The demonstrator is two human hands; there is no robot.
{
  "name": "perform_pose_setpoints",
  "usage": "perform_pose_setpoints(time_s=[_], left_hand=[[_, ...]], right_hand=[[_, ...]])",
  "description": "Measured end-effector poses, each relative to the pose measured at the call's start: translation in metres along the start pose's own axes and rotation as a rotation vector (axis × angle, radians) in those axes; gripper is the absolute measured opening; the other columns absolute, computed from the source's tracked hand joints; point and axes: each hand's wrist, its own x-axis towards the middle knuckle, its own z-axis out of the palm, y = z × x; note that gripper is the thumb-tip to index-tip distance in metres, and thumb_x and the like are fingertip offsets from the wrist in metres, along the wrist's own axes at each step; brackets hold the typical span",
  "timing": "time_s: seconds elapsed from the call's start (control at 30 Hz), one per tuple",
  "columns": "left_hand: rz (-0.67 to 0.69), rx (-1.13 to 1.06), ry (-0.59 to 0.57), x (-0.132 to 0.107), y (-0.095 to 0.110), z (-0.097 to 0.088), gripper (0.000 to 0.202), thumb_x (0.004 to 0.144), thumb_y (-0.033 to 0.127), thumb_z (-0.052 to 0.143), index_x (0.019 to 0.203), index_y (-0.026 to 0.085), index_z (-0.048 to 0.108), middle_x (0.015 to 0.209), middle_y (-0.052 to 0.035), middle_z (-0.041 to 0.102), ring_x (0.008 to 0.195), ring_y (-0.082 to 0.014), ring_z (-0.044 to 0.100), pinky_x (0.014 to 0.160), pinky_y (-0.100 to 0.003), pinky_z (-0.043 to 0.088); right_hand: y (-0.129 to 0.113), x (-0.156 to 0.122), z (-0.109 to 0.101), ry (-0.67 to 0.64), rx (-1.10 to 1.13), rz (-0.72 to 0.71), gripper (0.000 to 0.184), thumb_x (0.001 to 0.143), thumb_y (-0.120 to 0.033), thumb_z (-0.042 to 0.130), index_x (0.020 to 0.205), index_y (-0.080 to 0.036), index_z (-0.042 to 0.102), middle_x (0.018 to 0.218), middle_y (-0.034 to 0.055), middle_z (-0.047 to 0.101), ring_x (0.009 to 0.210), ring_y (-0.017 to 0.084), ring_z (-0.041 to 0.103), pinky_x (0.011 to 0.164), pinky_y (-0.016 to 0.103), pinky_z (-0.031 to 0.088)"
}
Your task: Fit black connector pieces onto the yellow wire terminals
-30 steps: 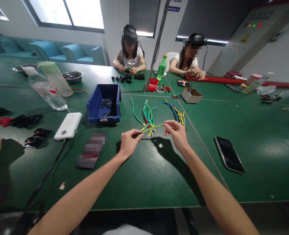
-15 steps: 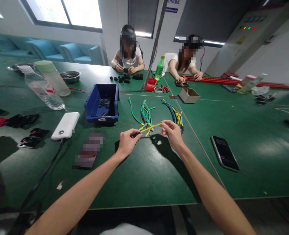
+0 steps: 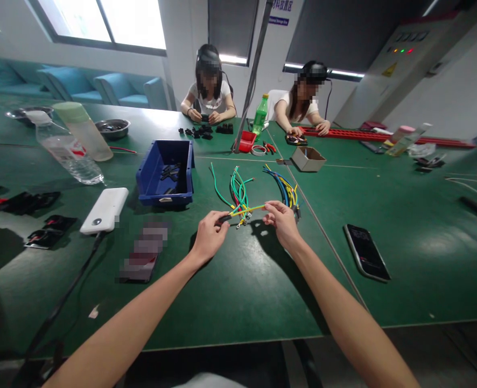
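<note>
Between my hands a yellow-green wire (image 3: 246,210) is stretched almost level above the table. My left hand (image 3: 210,236) is closed on a small black piece (image 3: 224,218) at the wire's left end. With thumb and fingertips my right hand (image 3: 282,221) pinches the wire's other end. Just behind lies a loose bunch of green wires (image 3: 238,188), some with metal ring terminals at the near end. A second bundle of blue and yellow wires (image 3: 289,188) rests beyond my right hand, its near end partly covered.
A blue bin (image 3: 165,198) with black parts stands at left, near a white power bank (image 3: 105,210) and a water bottle (image 3: 69,153). A phone (image 3: 366,252) lies at right. Across the green table (image 3: 238,302), two people work by a metal pole (image 3: 253,75) and a small carton (image 3: 308,160).
The view has shifted slightly. My hands keep the same hold on the wire and the black piece, with hardly any movement.
</note>
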Motion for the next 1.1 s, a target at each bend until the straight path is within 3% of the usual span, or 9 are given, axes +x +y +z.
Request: perform_pose_setpoints(time_s=[0.2, 0.37, 0.53, 1.1], left_hand=[[-0.148, -0.09, 0.044, 0.0019, -0.0026, 0.0013, 0.03, 0.084, 0.025, 0.056, 0.111, 0.013, 0.062, 0.092, -0.0094, 0.068, 0.077, -0.0172, 0.067, 0.063, -0.026, 0.056], [-0.067, 0.054, 0.069, 0.0026, -0.0016, -0.0021, 0.027, 0.085, 0.028, 0.057, 0.107, 0.017, 0.066, 0.089, -0.0069, 0.068, 0.074, -0.0155, 0.064, 0.064, -0.024, 0.052], [0.021, 0.219, 0.107, 0.0028, 0.0037, -0.0048, 0.023, 0.084, 0.024, 0.058, 0.103, 0.02, 0.069, 0.087, -0.0039, 0.06, 0.067, -0.0114, 0.056, 0.063, -0.023, 0.047], [-0.012, 0.168, 0.139, 0.0026, 0.0027, -0.0033, 0.02, 0.077, 0.026, 0.066, 0.094, 0.017, 0.071, 0.083, -0.0045, 0.066, 0.063, -0.0126, 0.057, 0.06, -0.024, 0.047]], right_hand=[[-0.0003, 0.0, -0.0006, -0.026, 0.028, 0.021, 0.031, 0.064, -0.037, 0.075, 0.085, -0.019, 0.062, 0.08, 0.0005, 0.066, 0.05, 0.008, 0.058, 0.043, 0.018, 0.043], [-0.0014, 0.0009, -0.0019, -0.051, -0.005, 0.004, 0.031, 0.065, -0.039, 0.074, 0.086, -0.02, 0.061, 0.08, -0.0005, 0.064, 0.051, 0.008, 0.058, 0.043, 0.018, 0.043], [0.0001, 0.0014, -0.0019, -0.092, -0.078, -0.109, 0.032, 0.064, -0.04, 0.076, 0.085, -0.02, 0.062, 0.083, -0.0012, 0.061, 0.053, 0.008, 0.058, 0.043, 0.019, 0.043], [-0.0002, 0.0001, -0.0014, -0.082, -0.12, -0.122, 0.032, 0.065, -0.043, 0.074, 0.084, -0.02, 0.063, 0.074, -0.0007, 0.062, 0.052, 0.01, 0.057, 0.042, 0.02, 0.042]])
